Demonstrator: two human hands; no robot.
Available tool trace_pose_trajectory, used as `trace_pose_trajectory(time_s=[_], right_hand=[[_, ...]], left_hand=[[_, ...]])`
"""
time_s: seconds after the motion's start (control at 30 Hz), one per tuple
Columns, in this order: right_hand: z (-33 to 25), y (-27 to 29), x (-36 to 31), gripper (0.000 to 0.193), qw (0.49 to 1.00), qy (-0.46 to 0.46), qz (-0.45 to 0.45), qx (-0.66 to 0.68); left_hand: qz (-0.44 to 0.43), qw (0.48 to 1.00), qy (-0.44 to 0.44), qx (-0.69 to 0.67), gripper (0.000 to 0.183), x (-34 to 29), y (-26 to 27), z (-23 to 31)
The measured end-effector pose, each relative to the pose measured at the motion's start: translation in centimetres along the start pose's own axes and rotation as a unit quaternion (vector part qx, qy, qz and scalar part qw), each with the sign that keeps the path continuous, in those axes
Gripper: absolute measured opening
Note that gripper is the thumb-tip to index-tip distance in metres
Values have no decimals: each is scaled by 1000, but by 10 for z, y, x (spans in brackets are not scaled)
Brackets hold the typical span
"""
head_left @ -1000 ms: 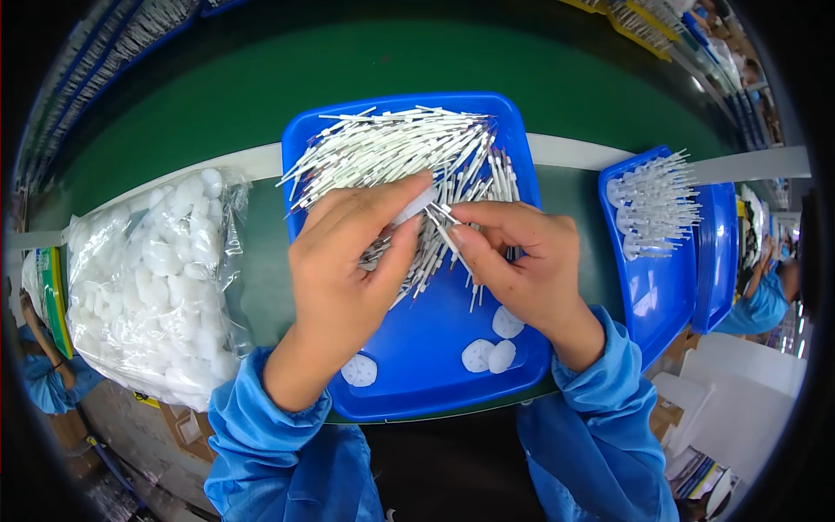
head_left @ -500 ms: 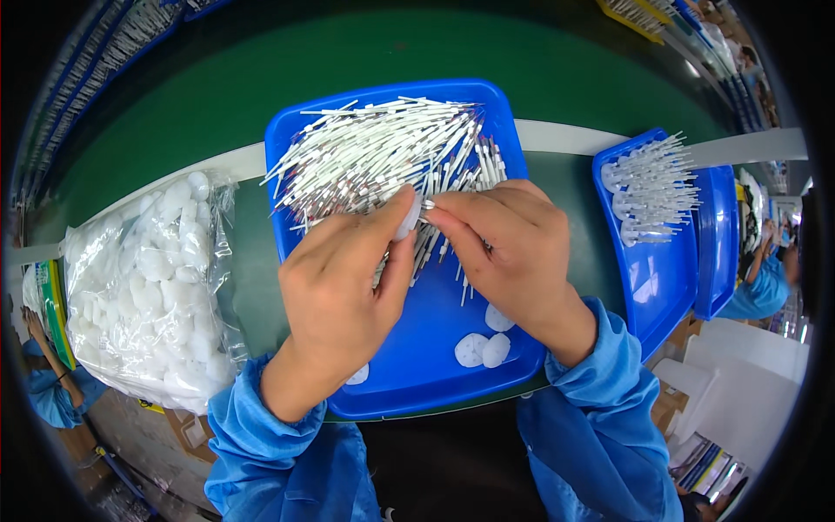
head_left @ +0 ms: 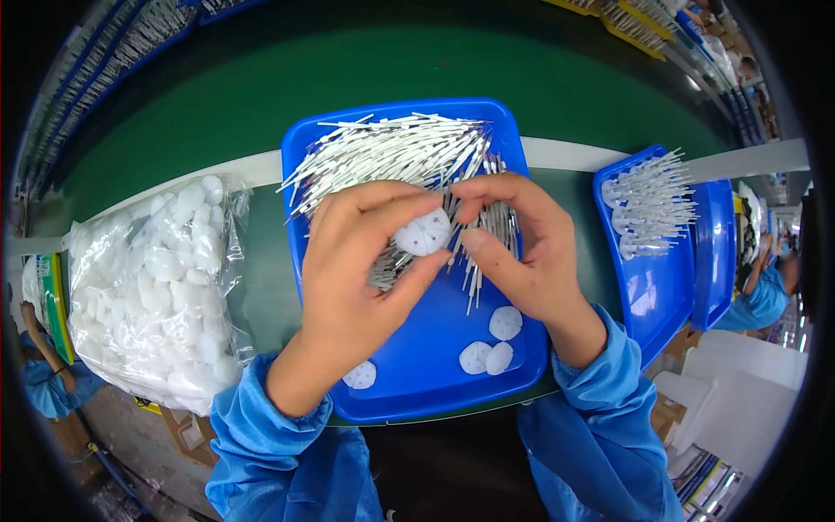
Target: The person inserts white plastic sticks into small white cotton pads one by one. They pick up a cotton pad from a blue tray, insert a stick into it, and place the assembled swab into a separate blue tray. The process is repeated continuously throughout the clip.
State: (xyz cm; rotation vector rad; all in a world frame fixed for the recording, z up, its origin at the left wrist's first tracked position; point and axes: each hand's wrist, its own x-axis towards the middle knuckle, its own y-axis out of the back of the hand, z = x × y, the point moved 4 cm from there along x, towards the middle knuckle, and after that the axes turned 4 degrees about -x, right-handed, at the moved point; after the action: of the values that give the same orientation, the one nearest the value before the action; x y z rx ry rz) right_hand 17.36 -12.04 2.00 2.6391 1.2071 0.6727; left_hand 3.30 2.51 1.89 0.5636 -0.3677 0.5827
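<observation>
A white round disc (head_left: 424,232) with small dark holes is pinched by its edges between the thumb and fingers of my left hand (head_left: 357,252), its flat face turned up. Just right of the disc, my right hand (head_left: 522,248) has its thumb and forefinger parted, with nothing visible between them. Both hands hover over a blue tray (head_left: 417,396). A heap of thin white sticks (head_left: 391,157) with darker ends fills the tray's far part. Several similar discs (head_left: 505,323) lie near its front, and another disc (head_left: 359,375) rests by my left wrist.
A clear plastic bag (head_left: 156,296) full of white discs lies to the left. On the right, another blue tray (head_left: 648,296) holds discs with sticks standing in them. The green table (head_left: 417,61) stretches beyond. A co-worker's blue sleeve (head_left: 755,300) shows at far right.
The disc in my left hand has turned from edge-on to face-up. My right thumb and fingers, pinched together beside it before, have spread apart.
</observation>
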Motion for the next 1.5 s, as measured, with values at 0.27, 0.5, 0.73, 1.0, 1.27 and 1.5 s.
trace_pose_trajectory(time_s=[0.27,0.5,0.73,1.0,1.27,1.5], right_hand=[[6,-5,-7,32,994,-54,-29,94],[11,-4,-9,30,986,-62,-39,152],[13,0,-10,25,967,-105,-52,226],[12,-2,-9,20,952,-138,-67,266],[17,-6,-10,25,926,-145,-104,334],[15,-4,-11,22,942,-138,-95,290]], left_hand=[[-8,997,-65,42,54,2,0,8],[-8,996,-79,40,53,3,1,11],[-20,997,-63,25,55,1,1,11],[-17,997,-75,31,53,2,-1,12],[-16,997,-75,28,51,3,0,10],[-11,995,-92,34,52,0,-1,10]])
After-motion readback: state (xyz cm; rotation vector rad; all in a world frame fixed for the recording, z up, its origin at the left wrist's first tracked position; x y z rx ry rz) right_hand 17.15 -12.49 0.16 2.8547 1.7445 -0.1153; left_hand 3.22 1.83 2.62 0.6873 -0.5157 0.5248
